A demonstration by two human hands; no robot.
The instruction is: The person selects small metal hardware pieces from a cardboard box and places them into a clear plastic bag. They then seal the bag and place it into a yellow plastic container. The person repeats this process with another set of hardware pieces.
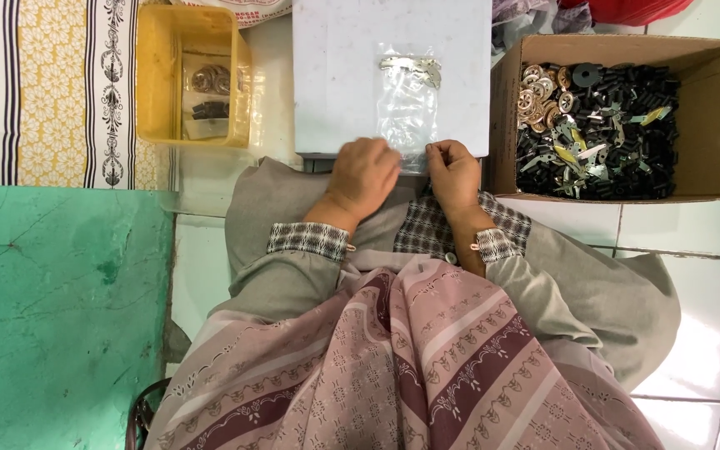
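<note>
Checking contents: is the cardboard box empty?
No, the cardboard box holds a heap of small black and metal parts.

Left hand [364, 173] and right hand [453, 171] curled, fingertips pinched, side by side.

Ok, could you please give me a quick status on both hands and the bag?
Left hand and right hand pinch near edge of clear plastic bag. Bag flat on white board, metal pieces at far end. Nothing blocking.

left hand [362, 173] | right hand [453, 171] | both pinching clear plastic bag [408, 108] (metal pieces inside) on white board [335, 75]
</note>
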